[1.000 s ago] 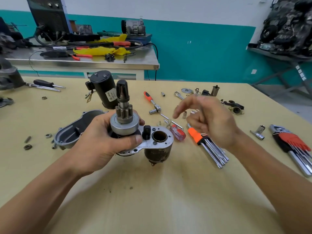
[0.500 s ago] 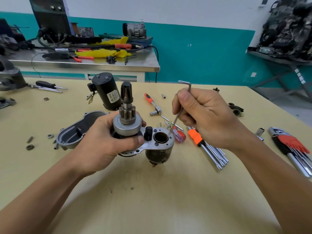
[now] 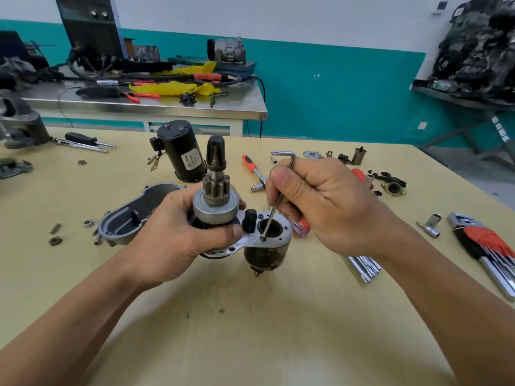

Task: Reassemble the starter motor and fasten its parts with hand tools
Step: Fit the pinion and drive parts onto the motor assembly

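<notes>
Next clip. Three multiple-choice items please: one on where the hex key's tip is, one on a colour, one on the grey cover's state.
1. Where is the tip of the hex key in the right hand?
A) on the pinion teeth
B) on a screw in the silver plate
C) in mid-air

2. What colour is the key-set holder at the table's far right?
A) blue
B) yellow
C) red

3. The grey housing cover is:
A) lying loose on the table
B) bolted in place
C) held in the right hand

Key: 1 B, the tip meets the screw head; 2 C, the holder is red; 3 A, it lies beside the left hand gripping the starter.
</notes>
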Available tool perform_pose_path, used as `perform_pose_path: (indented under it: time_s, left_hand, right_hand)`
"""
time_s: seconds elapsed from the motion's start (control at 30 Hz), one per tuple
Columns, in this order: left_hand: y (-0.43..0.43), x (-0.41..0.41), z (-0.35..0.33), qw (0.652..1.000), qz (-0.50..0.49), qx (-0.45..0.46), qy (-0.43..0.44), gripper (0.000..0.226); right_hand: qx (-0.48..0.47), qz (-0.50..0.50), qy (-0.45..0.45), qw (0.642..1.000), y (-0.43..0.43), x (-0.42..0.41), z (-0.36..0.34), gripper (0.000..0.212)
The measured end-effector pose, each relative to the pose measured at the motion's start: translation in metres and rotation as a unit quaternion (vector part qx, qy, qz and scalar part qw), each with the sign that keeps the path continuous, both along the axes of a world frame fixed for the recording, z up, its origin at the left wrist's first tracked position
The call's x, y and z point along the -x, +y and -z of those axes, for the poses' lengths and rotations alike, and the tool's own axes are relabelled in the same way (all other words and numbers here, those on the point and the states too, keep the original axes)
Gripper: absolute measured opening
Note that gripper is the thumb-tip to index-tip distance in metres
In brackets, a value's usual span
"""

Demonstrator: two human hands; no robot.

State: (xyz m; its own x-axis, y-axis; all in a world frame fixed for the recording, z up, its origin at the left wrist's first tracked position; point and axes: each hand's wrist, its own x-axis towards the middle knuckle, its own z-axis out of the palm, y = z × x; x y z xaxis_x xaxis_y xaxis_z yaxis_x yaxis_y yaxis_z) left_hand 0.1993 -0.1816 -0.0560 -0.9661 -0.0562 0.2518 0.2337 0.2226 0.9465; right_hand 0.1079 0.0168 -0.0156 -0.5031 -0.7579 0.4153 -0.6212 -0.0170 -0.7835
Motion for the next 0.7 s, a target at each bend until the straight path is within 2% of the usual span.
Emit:
perform_pose_path:
  time_s: [0.13, 0.3, 0.53, 0.6, 0.7]
  left_hand:
    - [0.0, 0.0, 0.0, 1.0, 0.002, 0.0, 0.0, 0.026]
    - [0.0, 0.001, 0.001, 1.0, -0.005, -0.001, 0.001, 0.025]
    - [0.0, 0.001, 0.003, 1.0, -0.001, 0.011, 0.003, 0.029]
    - [-0.001, 0.001, 0.004, 1.0, -0.006, 0.015, 0.004, 0.03]
    - [-0.001, 0.002, 0.004, 1.0, -0.009, 0.011, 0.003, 0.031]
  right_hand:
    - [0.004, 0.012, 0.018, 1.0, -0.003, -0.001, -0.001, 0.037]
    - [0.084, 0.08, 0.112, 0.987, -0.014, -0.007, 0.009, 0.042]
    - [0.173, 0.179, 0.166, 0.954, -0.025, -0.019, 0.025, 0.042]
    - [0.167, 0.189, 0.149, 0.956, -0.028, -0.02, 0.026, 0.042]
    - [0.168, 0.168, 0.025, 0.971, -0.019, -0.009, 0.011, 0.038]
